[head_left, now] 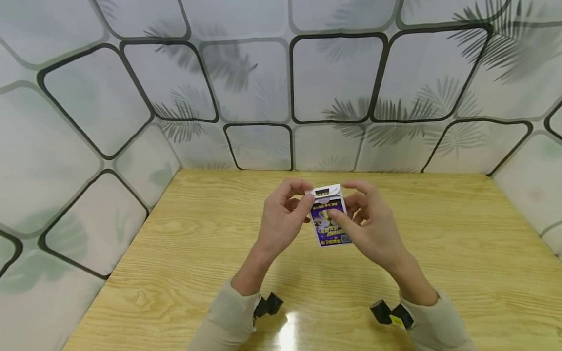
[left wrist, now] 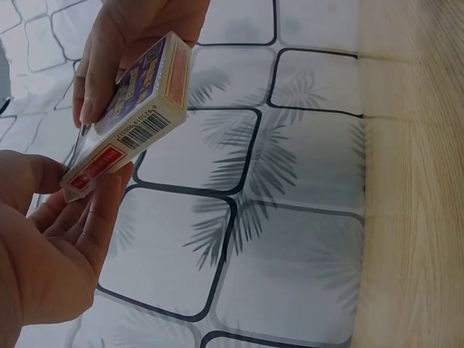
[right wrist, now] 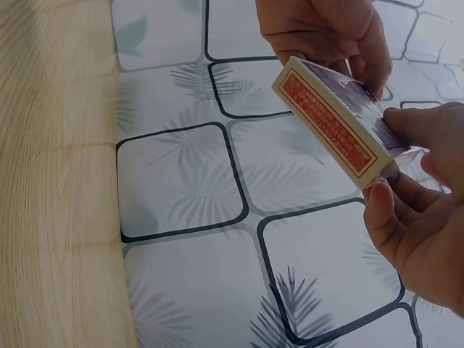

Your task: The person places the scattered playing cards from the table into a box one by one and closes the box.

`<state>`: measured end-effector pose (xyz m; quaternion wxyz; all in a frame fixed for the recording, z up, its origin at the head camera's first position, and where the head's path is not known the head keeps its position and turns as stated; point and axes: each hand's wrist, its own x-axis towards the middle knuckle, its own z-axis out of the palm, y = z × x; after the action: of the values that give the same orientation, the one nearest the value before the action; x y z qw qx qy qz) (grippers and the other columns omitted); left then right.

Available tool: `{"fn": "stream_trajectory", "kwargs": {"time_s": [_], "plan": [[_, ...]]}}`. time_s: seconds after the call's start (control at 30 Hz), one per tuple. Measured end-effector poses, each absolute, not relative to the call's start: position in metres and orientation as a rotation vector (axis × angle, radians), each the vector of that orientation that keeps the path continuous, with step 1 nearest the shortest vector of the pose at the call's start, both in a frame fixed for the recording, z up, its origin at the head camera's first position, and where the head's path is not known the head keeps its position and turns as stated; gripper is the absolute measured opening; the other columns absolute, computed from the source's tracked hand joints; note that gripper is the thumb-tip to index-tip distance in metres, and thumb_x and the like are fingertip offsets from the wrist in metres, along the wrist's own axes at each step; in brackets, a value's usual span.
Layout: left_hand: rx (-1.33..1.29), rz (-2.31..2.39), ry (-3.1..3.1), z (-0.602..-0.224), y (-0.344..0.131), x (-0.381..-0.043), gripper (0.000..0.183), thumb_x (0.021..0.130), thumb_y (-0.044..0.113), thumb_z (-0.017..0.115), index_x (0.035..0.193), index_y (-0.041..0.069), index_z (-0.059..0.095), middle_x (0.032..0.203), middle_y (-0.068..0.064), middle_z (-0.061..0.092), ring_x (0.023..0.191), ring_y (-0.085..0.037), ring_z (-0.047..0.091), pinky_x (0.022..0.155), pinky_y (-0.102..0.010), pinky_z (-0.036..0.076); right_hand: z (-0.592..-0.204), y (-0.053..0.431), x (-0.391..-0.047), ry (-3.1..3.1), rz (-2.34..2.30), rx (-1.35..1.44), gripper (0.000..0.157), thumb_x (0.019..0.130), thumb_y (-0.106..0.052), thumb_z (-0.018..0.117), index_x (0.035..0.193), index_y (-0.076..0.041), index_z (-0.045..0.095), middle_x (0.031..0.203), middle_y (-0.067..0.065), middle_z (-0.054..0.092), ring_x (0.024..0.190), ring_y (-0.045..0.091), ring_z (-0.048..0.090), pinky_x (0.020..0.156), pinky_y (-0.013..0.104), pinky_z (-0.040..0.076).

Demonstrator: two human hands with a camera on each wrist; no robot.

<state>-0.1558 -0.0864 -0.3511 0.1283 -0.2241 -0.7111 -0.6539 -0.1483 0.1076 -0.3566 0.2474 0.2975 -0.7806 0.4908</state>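
Note:
A small box of playing cards [head_left: 324, 225], purple-fronted with a trophy picture and yellow lettering, is held up in the air over the table. My left hand [head_left: 281, 217] grips its far left corner between thumb and fingers. On the other side, my right hand [head_left: 375, 226] holds the right edge, its thumb across the printed front. A white end flap [head_left: 327, 190] shows at the far end. In the left wrist view a barcode [left wrist: 144, 130] runs along the side of the box; a red panel [right wrist: 326, 117] covers another side in the right wrist view.
The wood-grain table [head_left: 184, 273] spreads below both hands. Behind it stands a pale wall covering [head_left: 333, 78] with dark rounded outlines and leaf prints, which also runs along the left and right sides. Small black devices [head_left: 391, 314] sit at both sleeve cuffs.

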Motion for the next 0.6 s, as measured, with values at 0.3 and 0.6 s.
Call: {"fn": "stream_trajectory", "kwargs": {"time_s": [0.3, 0.6], "plan": [[-0.676, -1.888, -2.097, -0.3497, -0.0871, -0.1552, 0.010, 0.099, 0.007, 0.057, 0.103, 0.005, 0.065, 0.108, -0.010, 0.071, 0.073, -0.017, 0.067, 0.061, -0.053, 0.057, -0.3573, 0.1085, -0.1472, -2.151, 1.344, 0.796, 0.059, 0.081, 0.010, 0.074, 0.133, -0.003, 0.048, 0.079, 0.002, 0.065, 0.061, 0.007, 0.050, 0.051, 0.018, 0.044], [-0.622, -1.884, -2.094, -0.3495, -0.0867, -0.1544, 0.013, 0.100, 0.008, 0.056, 0.108, 0.002, 0.064, 0.098, -0.012, 0.068, 0.072, -0.016, 0.068, 0.058, -0.036, 0.059, -0.3576, 0.1080, -0.1488, -2.128, 1.340, 0.836, 0.056, 0.079, 0.013, 0.075, 0.126, 0.001, 0.048, 0.080, 0.004, 0.067, 0.061, 0.007, 0.052, 0.051, 0.018, 0.046]]}}
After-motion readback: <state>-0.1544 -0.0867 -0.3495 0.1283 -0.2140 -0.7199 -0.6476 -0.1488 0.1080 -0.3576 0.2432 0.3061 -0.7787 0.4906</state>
